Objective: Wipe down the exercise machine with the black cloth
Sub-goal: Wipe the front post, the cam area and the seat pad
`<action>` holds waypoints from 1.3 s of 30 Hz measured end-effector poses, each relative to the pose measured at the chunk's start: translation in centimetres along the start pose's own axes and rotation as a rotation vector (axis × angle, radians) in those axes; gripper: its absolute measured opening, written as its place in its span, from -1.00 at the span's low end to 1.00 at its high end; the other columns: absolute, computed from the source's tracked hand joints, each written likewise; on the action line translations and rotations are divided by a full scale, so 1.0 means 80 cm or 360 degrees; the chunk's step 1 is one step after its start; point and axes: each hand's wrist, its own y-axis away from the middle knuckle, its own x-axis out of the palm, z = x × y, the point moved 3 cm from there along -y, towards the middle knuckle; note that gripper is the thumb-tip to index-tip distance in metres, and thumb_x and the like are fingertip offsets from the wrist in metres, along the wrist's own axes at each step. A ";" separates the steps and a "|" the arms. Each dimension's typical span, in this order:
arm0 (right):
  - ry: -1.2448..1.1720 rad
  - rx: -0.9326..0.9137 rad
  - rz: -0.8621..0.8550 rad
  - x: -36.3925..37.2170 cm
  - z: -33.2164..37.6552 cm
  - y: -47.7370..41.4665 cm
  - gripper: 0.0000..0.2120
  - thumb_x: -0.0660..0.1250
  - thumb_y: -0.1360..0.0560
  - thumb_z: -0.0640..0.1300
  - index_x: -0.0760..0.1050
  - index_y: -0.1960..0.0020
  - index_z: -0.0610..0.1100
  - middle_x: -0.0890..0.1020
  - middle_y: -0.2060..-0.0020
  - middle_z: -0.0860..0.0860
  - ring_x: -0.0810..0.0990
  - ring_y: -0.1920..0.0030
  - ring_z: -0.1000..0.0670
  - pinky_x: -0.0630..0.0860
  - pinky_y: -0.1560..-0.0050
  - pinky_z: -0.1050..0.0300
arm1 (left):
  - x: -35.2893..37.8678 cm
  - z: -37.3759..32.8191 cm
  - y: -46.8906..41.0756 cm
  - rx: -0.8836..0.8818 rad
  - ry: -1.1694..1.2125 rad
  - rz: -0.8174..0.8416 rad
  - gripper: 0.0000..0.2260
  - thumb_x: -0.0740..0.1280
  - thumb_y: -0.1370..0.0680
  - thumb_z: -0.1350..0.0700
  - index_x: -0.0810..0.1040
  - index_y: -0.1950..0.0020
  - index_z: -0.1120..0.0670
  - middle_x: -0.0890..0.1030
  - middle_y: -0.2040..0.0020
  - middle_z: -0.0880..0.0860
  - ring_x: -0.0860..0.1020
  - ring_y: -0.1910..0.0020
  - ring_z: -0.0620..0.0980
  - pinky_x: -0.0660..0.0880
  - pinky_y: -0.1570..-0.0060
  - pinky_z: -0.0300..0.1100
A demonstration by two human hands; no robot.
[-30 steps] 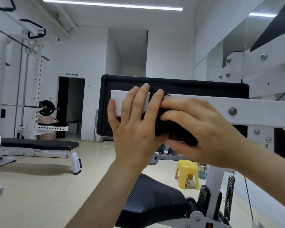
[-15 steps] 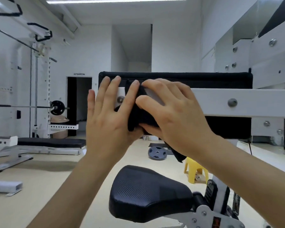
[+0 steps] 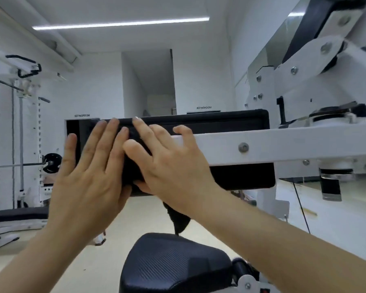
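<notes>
left hand (image 3: 89,176) flat, right hand (image 3: 171,166) gripping black cloth (image 3: 178,220) on white bar (image 3: 283,144); tail hangs above seat (image 3: 173,265).

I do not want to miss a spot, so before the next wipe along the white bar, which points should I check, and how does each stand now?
1. Black cloth lies between the hands and the white bar: ok.
2. Right hand holds the cloth on the bar: ok.
3. Left hand flat, fingers straight, at the bar's end: ok.
4. Hanging cloth tail clear of the seat: cannot tell.
5. Bar's path towards the bolt free: ok.
</notes>
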 end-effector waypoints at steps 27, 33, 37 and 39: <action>0.0108 0.0759 -0.0322 -0.080 -0.171 0.203 -0.58 0.16 -0.61 -0.14 0.39 -0.40 -0.34 0.41 -0.42 -0.19 0.31 -0.48 -0.16 0.32 -0.41 -0.19 | -0.039 -0.267 -0.137 0.0702 0.0313 -0.0009 -0.34 0.07 -0.53 -0.14 0.20 -0.50 0.26 0.51 -0.19 0.16 0.51 -0.02 0.12 0.43 0.05 -0.03; 0.0176 0.0946 -0.0201 -0.072 -0.177 0.195 -0.51 -0.12 -0.68 0.02 0.15 -0.54 -0.16 0.19 -0.53 -0.04 0.08 -0.56 -0.02 0.09 -0.49 -0.23 | -0.052 -0.244 -0.144 0.0704 0.0622 -0.0051 -0.48 0.28 -0.49 -0.08 0.44 -0.37 0.17 0.64 0.06 0.04 0.61 0.18 0.07 0.47 0.25 -0.10; 0.0238 0.1096 -0.0218 -0.091 -0.193 0.205 -0.60 -0.04 -0.68 -0.05 0.26 -0.48 -0.11 0.29 -0.47 0.05 0.18 -0.53 -0.07 0.12 -0.44 -0.25 | -0.063 -0.244 -0.150 0.0642 0.0747 0.0131 -0.75 0.42 -0.42 0.02 0.59 -0.05 0.09 0.56 0.35 -0.01 0.53 0.44 0.02 0.15 0.49 -0.22; 0.0271 0.1174 -0.0122 -0.101 -0.198 0.199 -0.62 0.01 -0.66 -0.11 0.31 -0.45 -0.08 0.31 -0.45 0.11 0.23 -0.52 -0.10 0.21 -0.38 -0.27 | -0.063 -0.247 -0.166 0.0657 0.0864 0.0211 -0.82 0.51 -0.31 0.12 0.57 0.18 0.08 0.44 0.49 0.00 0.40 0.57 0.01 0.02 0.46 -0.26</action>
